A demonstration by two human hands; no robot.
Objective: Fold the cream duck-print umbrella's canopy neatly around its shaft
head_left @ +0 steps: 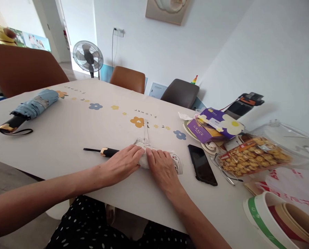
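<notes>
A white folding umbrella point(143, 162) lies across the table in front of me, its black handle and wrist strap pointing left. Printed fabric shows at its right end. My left hand point(125, 160) is curved over the part beside the handle, fingers together. Close beside it, my right hand point(163, 167) presses over the middle of the rolled fabric, with the fingers bent down on it. A pale closing strap point(146, 131) sticks out from the umbrella, away from me, between the hands. Farther left rests a blue folded umbrella point(38, 105) with a black handle.
Right of the hands are a black phone point(202, 165), glasses point(228, 174), a purple box point(208, 126), a clear container of brown snacks point(258, 155) and a roll-like object point(263, 218). Chairs point(128, 79) and a fan point(88, 57) stand beyond the table point(66, 145).
</notes>
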